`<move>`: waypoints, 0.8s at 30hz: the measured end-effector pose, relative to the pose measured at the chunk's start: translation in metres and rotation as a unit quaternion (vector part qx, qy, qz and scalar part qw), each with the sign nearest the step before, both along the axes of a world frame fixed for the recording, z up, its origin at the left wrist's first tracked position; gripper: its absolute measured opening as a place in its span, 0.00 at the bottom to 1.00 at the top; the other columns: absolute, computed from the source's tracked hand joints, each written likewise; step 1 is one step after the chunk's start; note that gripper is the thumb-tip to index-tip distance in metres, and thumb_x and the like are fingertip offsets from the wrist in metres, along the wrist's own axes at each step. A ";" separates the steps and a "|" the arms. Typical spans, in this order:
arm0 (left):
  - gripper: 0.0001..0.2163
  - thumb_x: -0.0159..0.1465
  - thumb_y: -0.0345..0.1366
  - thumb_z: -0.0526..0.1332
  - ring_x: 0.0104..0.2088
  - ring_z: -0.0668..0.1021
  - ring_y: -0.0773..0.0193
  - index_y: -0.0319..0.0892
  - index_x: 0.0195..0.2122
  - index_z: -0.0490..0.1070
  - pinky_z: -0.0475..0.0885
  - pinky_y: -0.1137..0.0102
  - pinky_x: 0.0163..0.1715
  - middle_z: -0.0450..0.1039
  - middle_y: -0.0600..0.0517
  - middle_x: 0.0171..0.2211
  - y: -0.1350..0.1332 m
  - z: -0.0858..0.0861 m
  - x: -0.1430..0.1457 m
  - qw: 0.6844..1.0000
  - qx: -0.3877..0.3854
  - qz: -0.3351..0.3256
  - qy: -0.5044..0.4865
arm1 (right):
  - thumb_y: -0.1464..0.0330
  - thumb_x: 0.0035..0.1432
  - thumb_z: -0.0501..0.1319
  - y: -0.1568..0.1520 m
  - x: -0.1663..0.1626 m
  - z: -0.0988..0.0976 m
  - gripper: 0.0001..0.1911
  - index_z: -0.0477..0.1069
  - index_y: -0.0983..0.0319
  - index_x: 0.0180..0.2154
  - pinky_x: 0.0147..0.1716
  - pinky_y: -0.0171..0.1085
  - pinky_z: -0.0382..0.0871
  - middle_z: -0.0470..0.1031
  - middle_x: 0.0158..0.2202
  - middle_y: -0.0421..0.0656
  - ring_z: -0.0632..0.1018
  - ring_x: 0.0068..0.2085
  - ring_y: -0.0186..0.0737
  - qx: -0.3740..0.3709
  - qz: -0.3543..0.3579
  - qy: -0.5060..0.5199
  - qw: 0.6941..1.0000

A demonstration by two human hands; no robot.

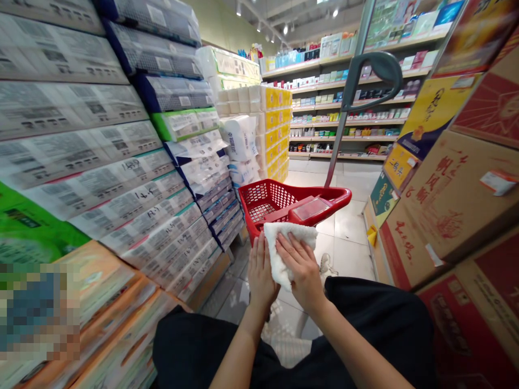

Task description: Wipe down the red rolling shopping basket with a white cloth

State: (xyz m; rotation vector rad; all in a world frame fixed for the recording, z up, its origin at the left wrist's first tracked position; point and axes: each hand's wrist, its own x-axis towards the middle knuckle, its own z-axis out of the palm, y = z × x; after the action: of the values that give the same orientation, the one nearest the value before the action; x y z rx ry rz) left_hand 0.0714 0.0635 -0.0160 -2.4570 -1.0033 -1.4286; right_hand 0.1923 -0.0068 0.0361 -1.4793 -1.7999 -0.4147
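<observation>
Bright shop shelves (348,129) packed with small boxes and bottles close off the far end of a narrow aisle, whose floor (352,243) is pale tile. Tall stacks of wrapped paper packs (81,108) lean in along the left, with yellow-and-white roll packs (275,129) beyond them and orange packs (113,313) low in the near corner. Printed cartons (450,189) line the right side, so the working space lies between these two walls of goods. Dark-clad knees (381,324) frame the near edge, and a pale shoe (326,265) shows between them.

Midway down the gap, just past the hands, sits a red basket (279,208) with pierced sides. Its open mouth faces up; its longer way runs across the view, with the tapered end of the rim pointing right. Behind that rim rises a metal pole (337,151), slanted up to the right and topped by a dark grey loop grip (371,81).

Both forearms reach forward from below and converge. The left hand (260,270) is unfolded, fingers straight and together, pointing away at the basket's near side beside a white cloth (284,251). The right hand (302,267) lies flat over that cloth, its fingers extended and angled up to the left; its thumb is hard to make out.
</observation>
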 end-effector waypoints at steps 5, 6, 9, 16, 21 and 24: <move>0.29 0.70 0.31 0.49 0.71 0.52 0.56 0.38 0.71 0.42 0.55 0.57 0.66 0.50 0.39 0.70 -0.002 0.003 0.002 1.000 -0.020 0.008 0.007 | 0.76 0.61 0.50 0.000 0.031 -0.001 0.30 0.61 0.57 0.64 0.65 0.49 0.51 0.65 0.64 0.43 0.63 0.67 0.44 0.007 -0.007 -0.037 0.999; 0.29 0.70 0.31 0.49 0.71 0.52 0.56 0.39 0.71 0.42 0.55 0.56 0.66 0.50 0.40 0.70 -0.002 0.003 0.002 1.000 -0.021 0.007 0.002 | 0.76 0.62 0.50 0.000 0.039 -0.002 0.30 0.61 0.57 0.64 0.65 0.49 0.50 0.66 0.64 0.43 0.63 0.67 0.44 0.008 -0.019 -0.037 0.999; 0.29 0.70 0.30 0.50 0.71 0.52 0.56 0.40 0.71 0.42 0.54 0.56 0.67 0.50 0.40 0.70 -0.003 0.005 0.004 1.000 -0.025 -0.004 -0.014 | 0.75 0.62 0.49 0.001 0.056 -0.003 0.30 0.61 0.57 0.64 0.65 0.50 0.52 0.66 0.64 0.44 0.64 0.66 0.45 0.034 -0.055 -0.024 0.998; 0.29 0.70 0.31 0.49 0.71 0.51 0.56 0.39 0.71 0.42 0.54 0.56 0.67 0.50 0.40 0.70 -0.003 0.004 0.004 0.999 -0.031 -0.002 -0.014 | 0.77 0.59 0.49 0.003 0.023 -0.006 0.33 0.58 0.57 0.65 0.63 0.51 0.55 0.64 0.65 0.45 0.61 0.68 0.47 0.027 -0.062 0.030 0.997; 0.29 0.70 0.35 0.49 0.71 0.51 0.54 0.35 0.71 0.41 0.56 0.57 0.66 0.51 0.38 0.69 -0.001 0.000 0.001 1.000 -0.005 0.010 0.007 | 0.76 0.60 0.50 0.000 -0.001 -0.007 0.31 0.59 0.61 0.65 0.64 0.49 0.53 0.62 0.66 0.45 0.59 0.68 0.46 0.014 -0.003 0.003 1.000; 0.29 0.70 0.32 0.48 0.71 0.51 0.55 0.36 0.71 0.40 0.55 0.57 0.66 0.50 0.39 0.70 -0.002 0.000 0.000 1.000 -0.014 0.009 0.019 | 0.75 0.62 0.49 0.000 0.010 -0.005 0.30 0.60 0.59 0.64 0.66 0.49 0.49 0.64 0.65 0.43 0.61 0.68 0.44 0.012 0.007 -0.013 1.000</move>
State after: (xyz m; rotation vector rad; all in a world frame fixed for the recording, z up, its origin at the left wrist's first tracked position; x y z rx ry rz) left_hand 0.0717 0.0620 -0.0157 -2.4777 -1.0432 -1.3669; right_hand 0.2022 -0.0073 0.0306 -1.4509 -1.8192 -0.4487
